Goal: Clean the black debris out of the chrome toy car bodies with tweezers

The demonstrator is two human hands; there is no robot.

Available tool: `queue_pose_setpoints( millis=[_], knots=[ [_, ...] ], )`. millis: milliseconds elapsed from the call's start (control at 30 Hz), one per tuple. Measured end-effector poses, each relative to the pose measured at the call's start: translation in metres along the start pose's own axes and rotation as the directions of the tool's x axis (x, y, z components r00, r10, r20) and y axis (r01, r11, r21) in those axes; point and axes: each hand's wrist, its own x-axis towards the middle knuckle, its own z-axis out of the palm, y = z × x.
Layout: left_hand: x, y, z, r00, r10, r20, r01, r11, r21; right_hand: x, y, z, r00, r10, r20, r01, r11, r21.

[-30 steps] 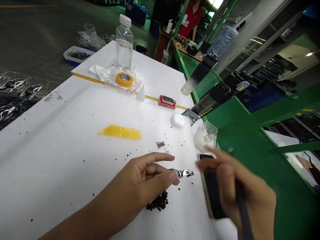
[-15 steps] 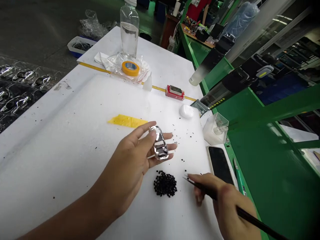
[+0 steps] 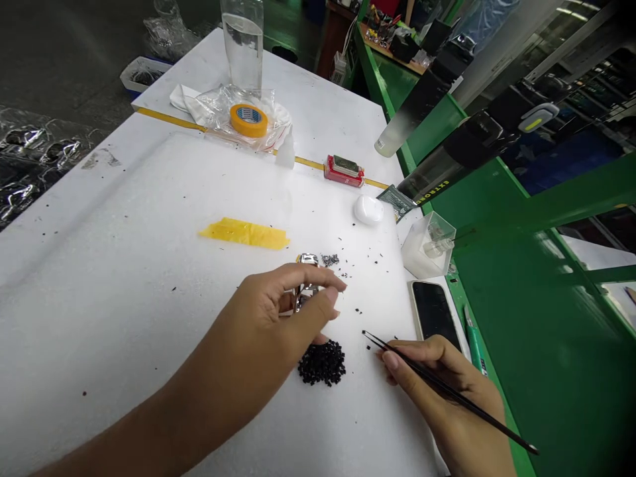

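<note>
My left hand [image 3: 278, 318] is closed around a shiny chrome part [image 3: 307, 265], whose lower portion is partly covered by the fingers. Just below it a pile of tiny black pieces [image 3: 322, 364] lies on the white work surface [image 3: 124, 298]. Black tweezers [image 3: 447, 389] are pinched in my right hand [image 3: 442, 391], right of the pile. A small black piece is at the tweezer tips; whether it is gripped is hard to tell. Another black piece lies just below the tips.
Yellow tape strip [image 3: 246, 233] lies beyond my left hand. Farther back are an orange tape roll [image 3: 248, 121], a clear bottle [image 3: 242, 53], a red box [image 3: 344, 173] and a white case [image 3: 368, 210]. A phone [image 3: 436, 315] and green cutter [image 3: 474, 341] lie at right.
My left hand has turned, its fingers now covering more of the chrome part. The tweezers have swung so their tips meet a small black piece. The view has shifted slightly.
</note>
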Motion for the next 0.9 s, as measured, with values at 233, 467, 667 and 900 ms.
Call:
queue_pose_setpoints(
  millis=[233, 467, 667, 900],
  knots=[
    [-0.006, -0.007, 0.007, 0.818, 0.536, 0.211, -0.575, 0.736, 0.357, 0.008, 0.002, -0.01, 0.955, -0.222, 0.197, 0.132, 0.911, 0.391],
    [-0.017, -0.002, 0.006, 0.781, 0.599, 0.179, -0.624, 0.732, 0.273, 0.006, -0.026, -0.006, 0.875, -0.336, 0.349, 0.108, 0.838, 0.535],
    [-0.021, -0.002, 0.009, 0.816, 0.572, 0.086, -0.578, 0.811, 0.088, 0.01, -0.045, -0.009, 0.869, -0.31, 0.386, 0.093, 0.868, 0.487],
    [-0.019, 0.001, 0.003, 0.722, 0.684, 0.106, -0.692, 0.712, 0.115, 0.01, -0.052, -0.011, 0.899, -0.305, 0.315, 0.159, 0.896, 0.414]
  ],
)
